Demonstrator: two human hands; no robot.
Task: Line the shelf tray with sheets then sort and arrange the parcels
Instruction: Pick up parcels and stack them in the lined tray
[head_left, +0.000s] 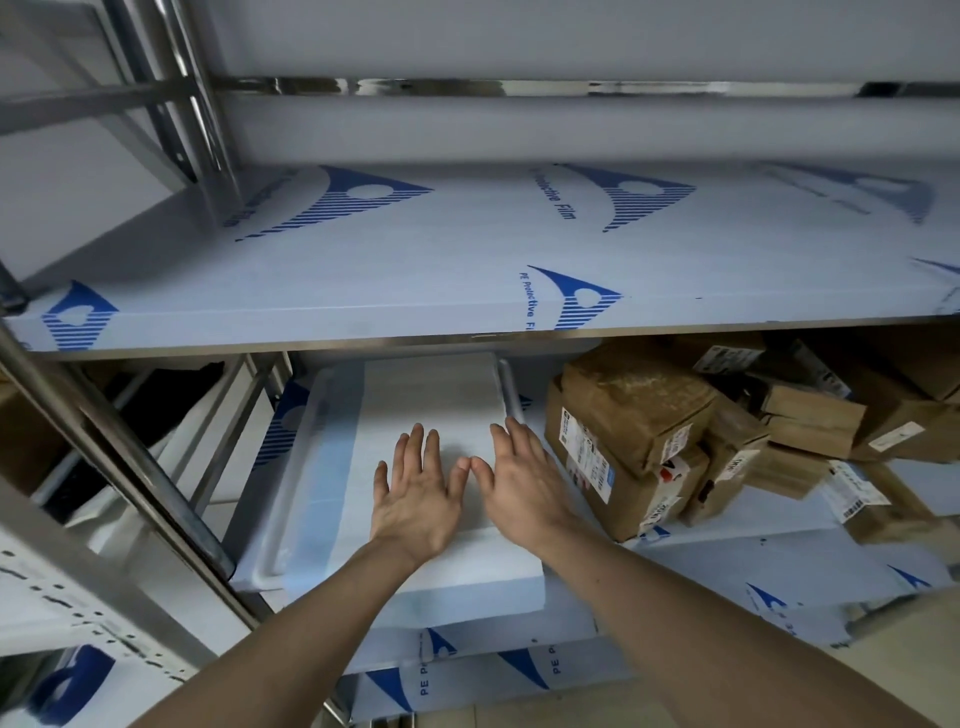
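Note:
A clear plastic tray (270, 525) sits on the lower shelf at the left, under the upper shelf board. Pale white-blue sheets (415, 395) lie inside it and hang over its front edge. My left hand (415, 493) and my right hand (519, 483) rest flat on the sheets side by side, fingers spread, thumbs nearly touching, holding nothing. To the right of the tray, a heap of brown paper-wrapped parcels (634, 415) with white labels lies on the same shelf, the nearest one close to my right hand.
The upper shelf (363, 270), covered in blue-printed protective film, overhangs the tray's back half. A steel upright (119, 457) slants down at the left. More cardboard boxes (810, 415) are piled at the far right. Another shelf edge (493, 670) lies below.

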